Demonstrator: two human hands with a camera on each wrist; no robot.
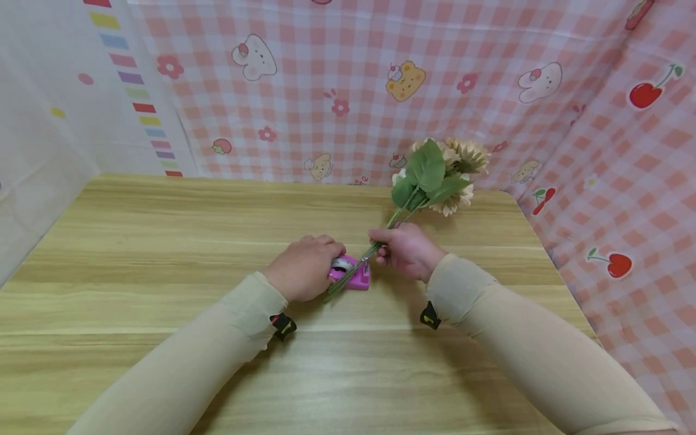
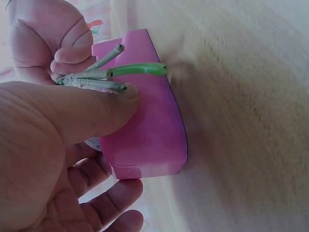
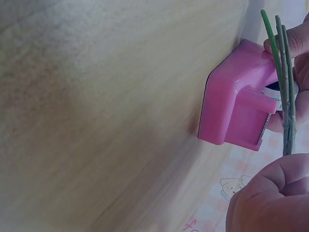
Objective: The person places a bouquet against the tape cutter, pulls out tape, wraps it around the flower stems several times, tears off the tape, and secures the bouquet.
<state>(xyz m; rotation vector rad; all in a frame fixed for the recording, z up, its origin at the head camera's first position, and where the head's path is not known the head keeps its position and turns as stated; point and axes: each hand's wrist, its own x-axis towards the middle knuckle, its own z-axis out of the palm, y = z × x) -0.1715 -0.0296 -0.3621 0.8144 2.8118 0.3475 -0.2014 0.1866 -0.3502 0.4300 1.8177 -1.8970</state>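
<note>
In the head view my left hand holds a pink tape dispenser down on the table. Its thumb lies along one side of the dispenser in the left wrist view, with the other fingers across at the far side. My right hand grips the stems of a bunch of pale flowers with green leaves. The bunch slants, blooms to the far right. Its cut stem ends cross over the dispenser, near the left thumb. Clear tape appears wrapped round the stems. A toothed cutting edge shows in the right wrist view.
The wood-grain table spreads around both hands. A pink checked cloth hangs behind it, and another checked cloth borders the right edge. White cloth hangs at the left. Each wrist wears a dark strap.
</note>
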